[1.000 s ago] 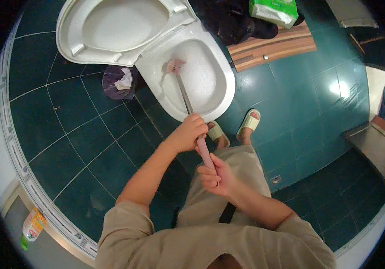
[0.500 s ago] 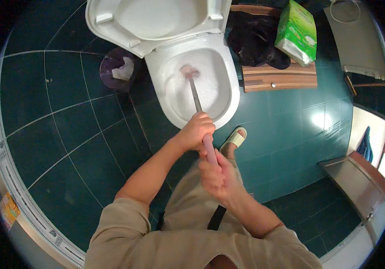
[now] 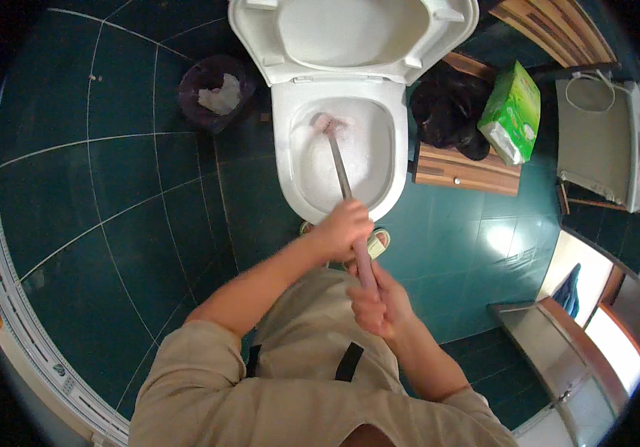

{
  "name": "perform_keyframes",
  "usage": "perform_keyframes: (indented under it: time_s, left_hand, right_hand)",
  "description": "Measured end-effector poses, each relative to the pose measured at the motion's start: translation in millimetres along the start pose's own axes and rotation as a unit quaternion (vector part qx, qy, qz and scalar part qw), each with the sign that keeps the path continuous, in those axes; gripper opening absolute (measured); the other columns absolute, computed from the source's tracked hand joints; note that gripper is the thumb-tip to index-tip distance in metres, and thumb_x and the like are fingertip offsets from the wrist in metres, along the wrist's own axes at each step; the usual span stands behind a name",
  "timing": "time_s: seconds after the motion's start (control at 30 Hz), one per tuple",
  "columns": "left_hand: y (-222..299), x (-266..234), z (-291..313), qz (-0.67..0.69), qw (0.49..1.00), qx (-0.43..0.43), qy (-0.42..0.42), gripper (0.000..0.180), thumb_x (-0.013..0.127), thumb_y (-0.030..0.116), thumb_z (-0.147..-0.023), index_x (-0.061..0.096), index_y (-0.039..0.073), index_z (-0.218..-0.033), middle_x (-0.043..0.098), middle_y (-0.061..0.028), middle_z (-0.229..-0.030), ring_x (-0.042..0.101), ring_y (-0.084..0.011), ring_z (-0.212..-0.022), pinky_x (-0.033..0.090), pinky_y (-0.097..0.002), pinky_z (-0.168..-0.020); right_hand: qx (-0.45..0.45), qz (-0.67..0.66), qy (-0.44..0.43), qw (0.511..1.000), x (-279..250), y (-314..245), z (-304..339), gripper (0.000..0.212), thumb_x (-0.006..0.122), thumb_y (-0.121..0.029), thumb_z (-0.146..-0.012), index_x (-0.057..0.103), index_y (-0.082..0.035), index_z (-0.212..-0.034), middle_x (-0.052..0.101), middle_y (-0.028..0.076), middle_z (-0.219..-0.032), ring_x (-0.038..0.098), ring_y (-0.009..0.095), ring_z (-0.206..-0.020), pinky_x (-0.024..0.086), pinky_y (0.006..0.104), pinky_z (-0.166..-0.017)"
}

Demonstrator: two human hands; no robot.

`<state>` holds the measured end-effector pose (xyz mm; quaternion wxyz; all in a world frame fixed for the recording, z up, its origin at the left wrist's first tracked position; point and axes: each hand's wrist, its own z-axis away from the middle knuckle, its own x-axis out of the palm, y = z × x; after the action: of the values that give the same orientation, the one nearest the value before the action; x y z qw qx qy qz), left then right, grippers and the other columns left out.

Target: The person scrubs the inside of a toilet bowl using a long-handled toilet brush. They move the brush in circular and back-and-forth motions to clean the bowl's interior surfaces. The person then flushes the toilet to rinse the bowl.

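Observation:
Both my hands grip a long-handled toilet brush (image 3: 340,167) with a pinkish handle end and a grey shaft. My left hand (image 3: 344,226) is closed around the upper part of the handle, nearer the bowl. Lower down, toward my body, my right hand (image 3: 376,302) is wrapped around the pink grip. The pinkish brush head touches the inside of the white toilet bowl (image 3: 290,175), toward its back. Pale foam or wet residue shows around the head. The lid and seat (image 3: 260,46) are raised.
Left of the toilet stands a dark bin (image 3: 193,104) holding white paper. On the right, a wooden-striped panel (image 3: 439,167) bears a black bag (image 3: 450,112) and a green package (image 3: 513,112). A white basin-like fixture (image 3: 595,149) is farther right. Dark green tiles (image 3: 44,179) surround everything.
The view has shifted, so the toilet now appears straighter and slightly to the right. The brush head sits a little farther left in the bowl. Both hands keep their hold.

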<state>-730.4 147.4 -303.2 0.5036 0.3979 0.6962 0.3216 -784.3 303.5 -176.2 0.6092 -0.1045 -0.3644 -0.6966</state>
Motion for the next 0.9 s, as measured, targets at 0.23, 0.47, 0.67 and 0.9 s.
perform_keyframes:
  time_s: [0.23,0.47,0.67,0.9]
  left_hand:
    - [49.3,57.5,12.4,0.033,0.997,0.012,0.069,0.018,0.069,0.01,-0.069,0.054,0.009,-0.079,0.051,-0.0092,-0.088,0.05,-0.03,-0.089,0.04,-0.0432,-0.083]
    - [77.3,112.0,16.9,0.174,0.98,-0.024,0.091,0.027,0.068,0.02,-0.076,0.044,0.013,-0.068,0.043,-0.0046,-0.068,0.045,-0.0272,-0.072,0.033,-0.0421,-0.069]
    - [-24.4,104.5,12.8,0.094,0.992,-0.021,0.076,0.026,0.067,0.015,-0.071,0.043,0.012,-0.065,0.045,-0.0064,-0.069,0.044,-0.0282,-0.071,0.033,-0.0408,-0.063]
    - [-5.2,120.6,-3.4,0.003,0.992,-0.033,0.125,0.024,0.07,0.019,-0.068,0.046,0.015,-0.066,0.045,-0.0054,-0.073,0.047,-0.0279,-0.077,0.035,-0.0419,-0.075]
  right_hand:
    - [-0.162,0.655,0.311,0.669,-6.9,9.6,98.2,0.064,0.046,-0.013,-0.094,0.014,-0.014,-0.15,0.059,0.008,-0.071,0.053,0.014,-0.05,0.047,0.0291,-0.048]
    - [-0.114,0.281,0.35,0.886,32.9,57.6,118.0,0.058,0.044,-0.019,-0.097,0.02,-0.017,-0.149,0.056,0.009,-0.091,0.057,0.018,-0.067,0.05,0.0307,-0.057]
    - [-0.048,0.063,0.268,0.96,8.0,-0.5,29.8,0.025,0.048,-0.033,-0.097,0.05,-0.016,-0.116,0.046,-0.001,-0.065,0.039,0.008,-0.048,0.031,0.021,-0.039]
    - [-0.064,0.327,0.355,0.873,10.2,-5.9,53.0,0.022,0.049,-0.036,-0.098,0.048,-0.016,-0.107,0.039,-0.004,-0.06,0.034,0.007,-0.044,0.027,0.0218,-0.038]
